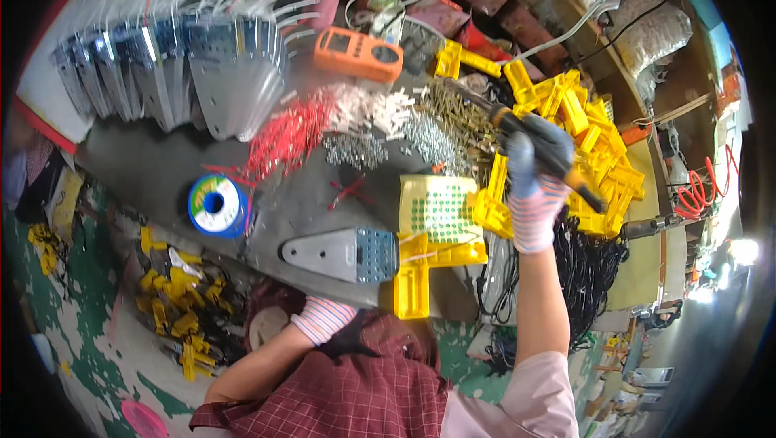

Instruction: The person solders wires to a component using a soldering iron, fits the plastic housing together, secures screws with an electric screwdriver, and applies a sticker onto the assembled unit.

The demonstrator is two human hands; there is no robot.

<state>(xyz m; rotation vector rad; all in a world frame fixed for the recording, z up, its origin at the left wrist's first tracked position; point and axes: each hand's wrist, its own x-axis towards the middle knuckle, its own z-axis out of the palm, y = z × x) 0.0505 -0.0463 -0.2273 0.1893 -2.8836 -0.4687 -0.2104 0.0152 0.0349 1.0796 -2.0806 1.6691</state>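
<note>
My right hand (535,187), in a striped glove, is wrapped round a dark power screwdriver (543,145) with a yellow end. The tool's shaft reaches up and left over a heap of brass-coloured screws (453,115). My left hand (327,321), in a similar glove, is low by the table's front edge; its fingers are hidden against the dark cloth. In front of me lies a tapered grey metal plate (335,255) with a perforated end. Against that end sits a yellow plastic piece (412,280) with a pale wire across it.
Yellow plastic parts (602,147) are heaped at right, above black cables (582,276). A sheet of green dots (436,208), a blue solder spool (217,205), red wires (291,135) and an orange meter (358,54) lie on the table. Metal plates (230,74) stand at far left.
</note>
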